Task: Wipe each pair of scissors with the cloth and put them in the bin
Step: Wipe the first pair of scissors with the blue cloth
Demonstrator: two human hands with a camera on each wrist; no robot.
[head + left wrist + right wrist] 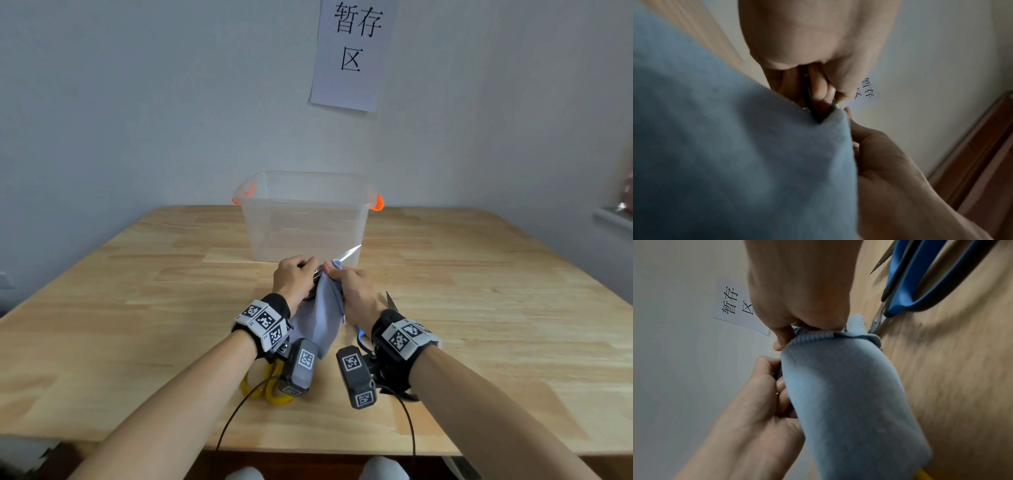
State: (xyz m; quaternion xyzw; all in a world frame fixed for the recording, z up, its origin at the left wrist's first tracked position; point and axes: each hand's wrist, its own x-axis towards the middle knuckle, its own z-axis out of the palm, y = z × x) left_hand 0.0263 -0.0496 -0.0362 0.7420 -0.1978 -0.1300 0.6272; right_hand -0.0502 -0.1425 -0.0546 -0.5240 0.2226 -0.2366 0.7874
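Note:
My left hand (306,266) grips the dark handles of a pair of scissors (813,105) above the table; the bare blade tip (352,252) points up and right toward the bin. My right hand (335,273) pinches the light blue cloth (322,315) around the blade close to the handles, and the rest of the cloth hangs down between my wrists. The clear bin (305,222) with orange handles stands just behind my hands. In the right wrist view the right hand's fingers (784,337) clamp the cloth's (849,394) folded edge.
Yellow-handled scissors (270,389) lie on the wooden table (479,308) under my left wrist. Blue-handled scissors (916,280) lie under my right wrist, blade pointing away from me. A paper sign (352,51) hangs on the wall behind the bin.

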